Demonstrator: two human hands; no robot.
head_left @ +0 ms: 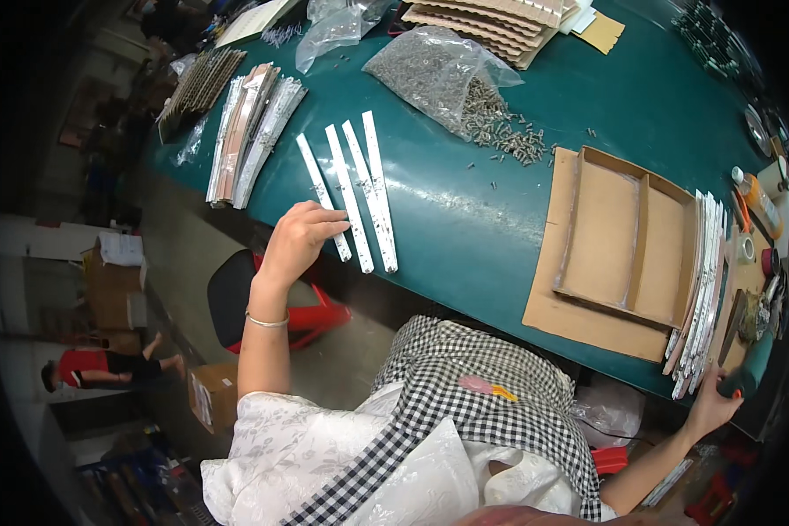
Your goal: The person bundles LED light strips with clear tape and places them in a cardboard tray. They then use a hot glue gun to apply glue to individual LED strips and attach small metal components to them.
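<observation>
Several narrow white strips (348, 197) with small dark pieces on them lie side by side on the green table. My left hand (300, 237) is over the lower part of the leftmost strip (319, 188), its fingers bent down and together. What its fingertips pinch, if anything, is hidden. At the table's right edge my right hand (713, 408) is closed around the end of a dark green, cylinder-shaped thing (750, 368). Beside that hand stands a bundle of white strips (701, 280), close against a shallow cardboard tray (598, 226) with a divider.
A clear plastic bag (421, 74) spills small metal screw-like pieces (508, 131) at the back. Bundled strips (256, 131) lie back left, stacked cardboard (491, 26) farther off. An orange bottle (757, 202) stands at right. Below the table is a red-and-black chair (237, 298); a person (105, 364) is far left.
</observation>
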